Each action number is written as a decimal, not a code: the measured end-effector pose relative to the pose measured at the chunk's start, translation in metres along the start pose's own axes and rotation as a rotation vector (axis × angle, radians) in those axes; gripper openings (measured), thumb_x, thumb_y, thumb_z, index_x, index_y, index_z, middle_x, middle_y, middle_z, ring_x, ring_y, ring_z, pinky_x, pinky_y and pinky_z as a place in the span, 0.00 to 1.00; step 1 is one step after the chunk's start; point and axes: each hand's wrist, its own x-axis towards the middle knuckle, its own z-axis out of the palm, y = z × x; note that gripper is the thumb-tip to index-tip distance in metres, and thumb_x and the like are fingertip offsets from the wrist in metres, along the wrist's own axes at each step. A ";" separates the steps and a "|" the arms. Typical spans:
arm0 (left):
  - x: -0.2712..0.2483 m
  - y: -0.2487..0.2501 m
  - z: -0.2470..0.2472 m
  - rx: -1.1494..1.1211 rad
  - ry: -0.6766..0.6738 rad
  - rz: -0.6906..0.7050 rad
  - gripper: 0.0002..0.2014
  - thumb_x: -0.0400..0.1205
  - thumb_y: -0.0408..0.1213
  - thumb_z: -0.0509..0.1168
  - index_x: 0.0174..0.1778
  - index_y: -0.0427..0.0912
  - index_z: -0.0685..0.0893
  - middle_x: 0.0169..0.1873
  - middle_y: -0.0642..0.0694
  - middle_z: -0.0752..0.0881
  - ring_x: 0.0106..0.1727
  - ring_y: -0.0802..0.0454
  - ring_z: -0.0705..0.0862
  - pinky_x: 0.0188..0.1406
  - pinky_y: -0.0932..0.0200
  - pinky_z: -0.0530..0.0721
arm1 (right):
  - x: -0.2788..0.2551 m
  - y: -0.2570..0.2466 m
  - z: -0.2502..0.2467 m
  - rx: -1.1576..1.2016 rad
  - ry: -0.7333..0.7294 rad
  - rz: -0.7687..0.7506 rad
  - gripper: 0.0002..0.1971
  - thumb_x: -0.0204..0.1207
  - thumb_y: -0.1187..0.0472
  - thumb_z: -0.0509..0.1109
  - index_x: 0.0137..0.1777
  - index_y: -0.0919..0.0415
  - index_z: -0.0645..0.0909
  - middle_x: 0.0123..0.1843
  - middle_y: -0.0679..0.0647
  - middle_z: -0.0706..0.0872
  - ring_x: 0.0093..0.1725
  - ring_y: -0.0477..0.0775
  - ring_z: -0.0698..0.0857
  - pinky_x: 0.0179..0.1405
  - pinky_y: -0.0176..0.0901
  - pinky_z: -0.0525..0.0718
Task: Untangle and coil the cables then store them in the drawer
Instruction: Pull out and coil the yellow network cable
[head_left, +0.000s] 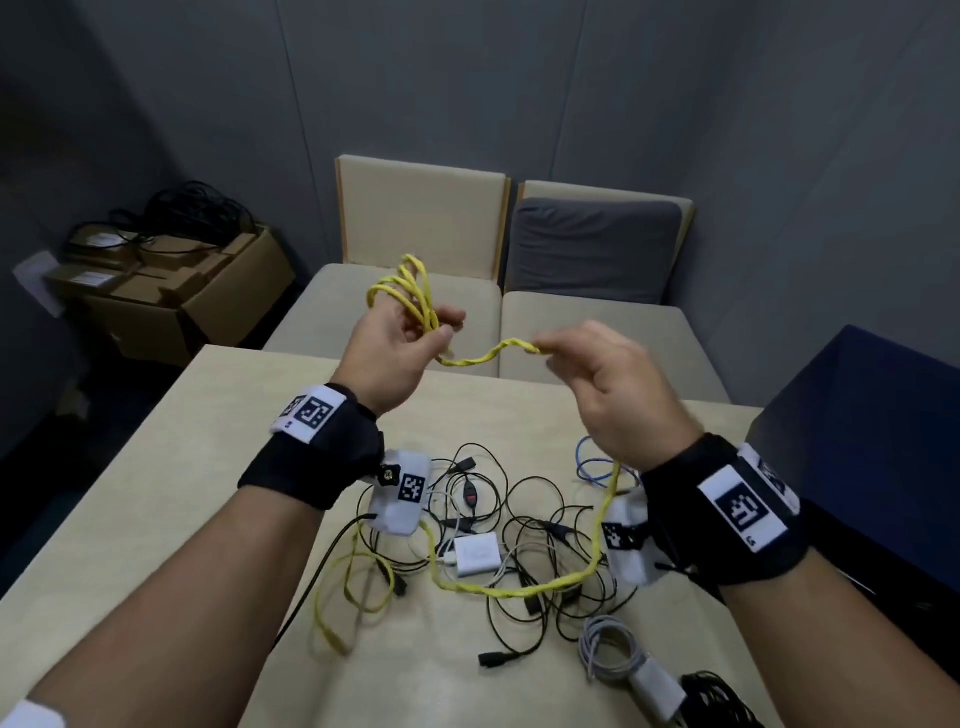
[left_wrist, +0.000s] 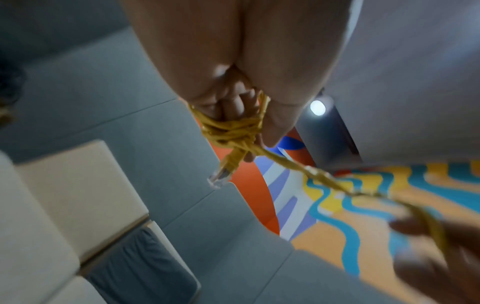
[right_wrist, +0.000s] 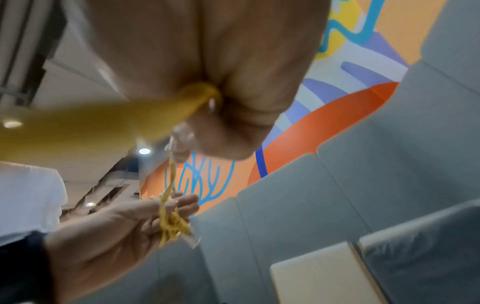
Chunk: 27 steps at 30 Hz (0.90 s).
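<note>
- Head view: your left hand (head_left: 395, 343) is up over the table (head_left: 208, 467), with its fingers curled round loops of the yellow network cable (head_left: 483, 356). Your right hand (head_left: 618, 384) pinches the same cable just beside it.
- The rest of the yellow cable drops behind your right wrist and lies across the messy pile of black cables (head_left: 524, 519). A white charger (head_left: 475, 555) sits in that pile. A coiled grey cable (head_left: 605, 647) lies nearer you. A dark blue cabinet (head_left: 883, 415) stands on the right.
- Left wrist view: the loops wrap your fingers, and a clear plug (left_wrist: 219, 176) pokes out below.
- Right wrist view: a yellow blur of cable hides part of your palm, and your fingertips pinch the cable.
</note>
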 end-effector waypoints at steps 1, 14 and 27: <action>-0.002 0.001 0.001 0.049 -0.045 -0.008 0.08 0.81 0.23 0.63 0.55 0.34 0.78 0.46 0.43 0.88 0.48 0.51 0.88 0.46 0.60 0.84 | 0.005 0.002 -0.001 -0.014 0.033 -0.009 0.13 0.80 0.62 0.64 0.59 0.57 0.87 0.44 0.45 0.79 0.44 0.43 0.79 0.48 0.25 0.74; -0.034 0.045 0.031 -0.342 -0.534 -0.097 0.07 0.80 0.39 0.60 0.44 0.39 0.80 0.19 0.55 0.75 0.20 0.59 0.70 0.31 0.62 0.72 | 0.049 0.019 -0.013 -0.279 0.167 0.093 0.26 0.79 0.35 0.54 0.44 0.58 0.78 0.37 0.47 0.74 0.38 0.53 0.74 0.32 0.45 0.65; -0.034 0.052 0.019 -1.180 -0.386 -0.089 0.17 0.72 0.31 0.72 0.56 0.30 0.85 0.53 0.40 0.89 0.64 0.41 0.84 0.69 0.49 0.78 | -0.003 0.031 0.021 0.370 -0.022 0.384 0.04 0.81 0.65 0.66 0.44 0.58 0.76 0.25 0.44 0.73 0.21 0.50 0.73 0.24 0.40 0.72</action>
